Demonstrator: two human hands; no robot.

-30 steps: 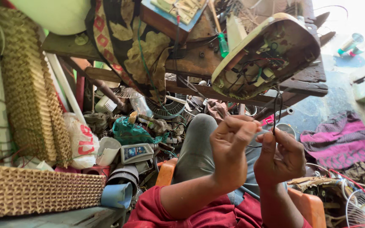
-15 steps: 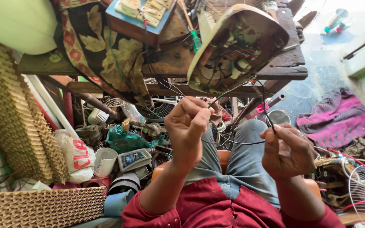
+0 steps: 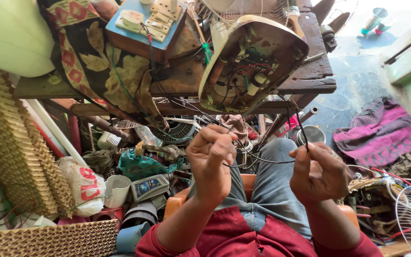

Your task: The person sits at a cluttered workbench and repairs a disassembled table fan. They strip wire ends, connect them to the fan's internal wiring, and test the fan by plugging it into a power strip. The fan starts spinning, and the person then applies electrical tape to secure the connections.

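2 hands raised above the lap, apart. Left hand [image 3: 211,159] pinches 1 thin dark wire [image 3: 258,161]; right hand [image 3: 317,172] pinches the same wire, which runs up to 1 opened fan base [image 3: 253,62] at the workbench [image 3: 310,81] front edge. Wire count inside the base is unclear; fingertips are hidden

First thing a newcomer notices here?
Both hands raised mid-frame: the left hand and right hand pinch a thin black wire between them. Above, an opened fan base with exposed wiring lies on the wooden workbench.
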